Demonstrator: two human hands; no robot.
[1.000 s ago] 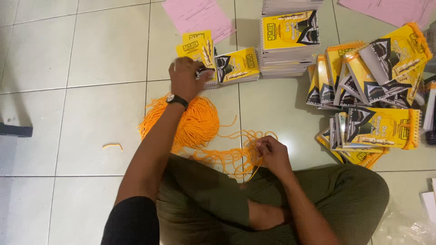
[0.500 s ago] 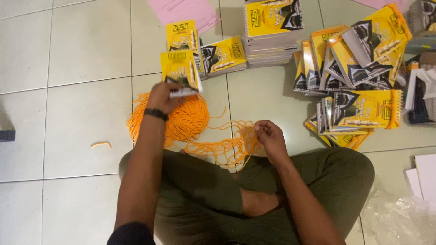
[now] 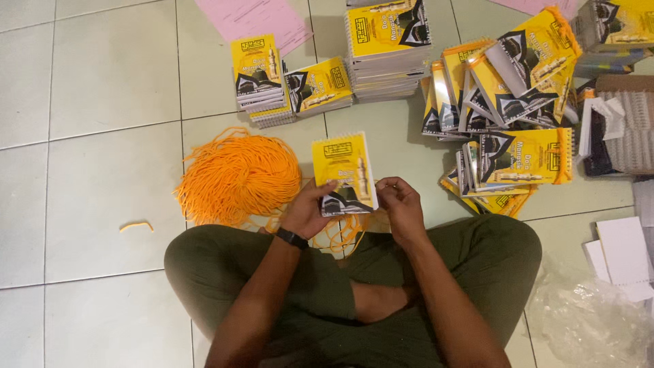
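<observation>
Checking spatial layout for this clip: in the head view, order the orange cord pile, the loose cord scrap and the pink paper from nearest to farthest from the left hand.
1. Orange cord pile: just left of the left hand.
2. Loose cord scrap: farther left, alone on the tiles.
3. Pink paper: at the top edge.

I see a pale tiled floor (image 3: 95, 88). On it lies a heap of orange cords (image 3: 238, 177); beyond the heap stand stacks of yellow spiral booklets (image 3: 388, 48), a pink sheet (image 3: 262, 20), and left, one stray cord piece (image 3: 136, 225).
</observation>
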